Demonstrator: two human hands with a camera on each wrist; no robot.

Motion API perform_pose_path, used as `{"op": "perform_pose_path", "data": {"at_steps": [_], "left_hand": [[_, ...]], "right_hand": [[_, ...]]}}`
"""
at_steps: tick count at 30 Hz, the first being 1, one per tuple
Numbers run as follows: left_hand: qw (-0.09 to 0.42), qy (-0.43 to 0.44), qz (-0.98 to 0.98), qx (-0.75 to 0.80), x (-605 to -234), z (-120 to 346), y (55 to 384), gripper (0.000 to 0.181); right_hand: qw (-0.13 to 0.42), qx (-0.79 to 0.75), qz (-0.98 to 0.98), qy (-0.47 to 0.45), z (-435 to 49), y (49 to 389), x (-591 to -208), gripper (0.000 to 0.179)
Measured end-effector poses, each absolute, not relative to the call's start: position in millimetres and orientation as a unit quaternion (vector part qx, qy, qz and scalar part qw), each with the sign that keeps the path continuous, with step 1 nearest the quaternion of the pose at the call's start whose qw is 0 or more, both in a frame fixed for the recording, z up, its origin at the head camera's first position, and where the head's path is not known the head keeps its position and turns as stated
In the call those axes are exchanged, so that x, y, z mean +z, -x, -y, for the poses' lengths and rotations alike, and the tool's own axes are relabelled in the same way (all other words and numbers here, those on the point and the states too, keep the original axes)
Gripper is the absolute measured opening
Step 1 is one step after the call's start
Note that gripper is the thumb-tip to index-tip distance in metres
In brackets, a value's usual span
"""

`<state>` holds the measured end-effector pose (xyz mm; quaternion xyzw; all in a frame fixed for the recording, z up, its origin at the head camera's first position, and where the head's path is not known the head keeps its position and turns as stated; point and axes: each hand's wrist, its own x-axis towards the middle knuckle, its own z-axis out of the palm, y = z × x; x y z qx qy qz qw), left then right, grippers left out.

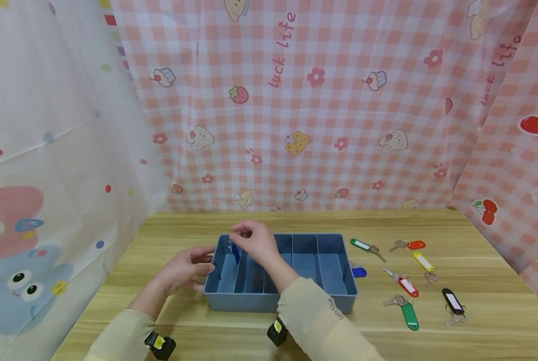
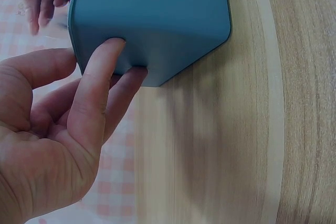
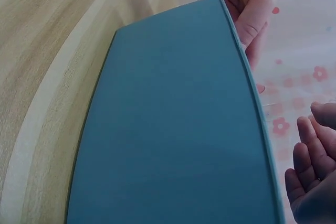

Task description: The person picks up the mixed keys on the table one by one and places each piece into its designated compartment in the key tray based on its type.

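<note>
A blue-grey box (image 1: 241, 302) with several side-by-side compartments stands on the table. My left hand (image 1: 185, 268) is at its left end; in the left wrist view, fingertips (image 2: 118, 45) touch the outer wall. Above the leftmost compartment is my right hand (image 1: 259, 243), its fingers loosely bent. The right wrist view shows thumb and fingers (image 3: 304, 161) apart with nothing visible between them. Just below that hand, a dark blue key tag (image 1: 235, 253) stands tilted inside the leftmost compartment, by the divider. A blurred clear shape appears beneath the right hand in the left wrist view.
Right of the box lie keys with tags: two green tags (image 1: 410, 316), a yellow tag (image 1: 423, 261), a black tag (image 1: 453, 301), an orange tag (image 1: 416, 245) and a red tag (image 1: 408, 287). Another blue tag (image 1: 359, 272) lies against the box's right wall.
</note>
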<state>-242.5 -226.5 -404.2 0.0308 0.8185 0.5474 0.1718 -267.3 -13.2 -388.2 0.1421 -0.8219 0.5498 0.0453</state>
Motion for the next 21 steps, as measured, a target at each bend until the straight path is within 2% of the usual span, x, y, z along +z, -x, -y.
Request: {"op": "perform_pose_path", "data": {"at_steps": [3, 21], "left_hand": [[0.170, -0.033, -0.817, 0.550, -404, 226, 242, 0.058], [0.168, -0.028, -0.817, 0.550, -405, 226, 243, 0.056]], "right_hand": [[0.049, 0.549, 0.821, -0.149, 11, 268, -388, 0.020], [0.046, 0.572, 0.793, -0.202, -10, 249, -383, 0.035]]}}
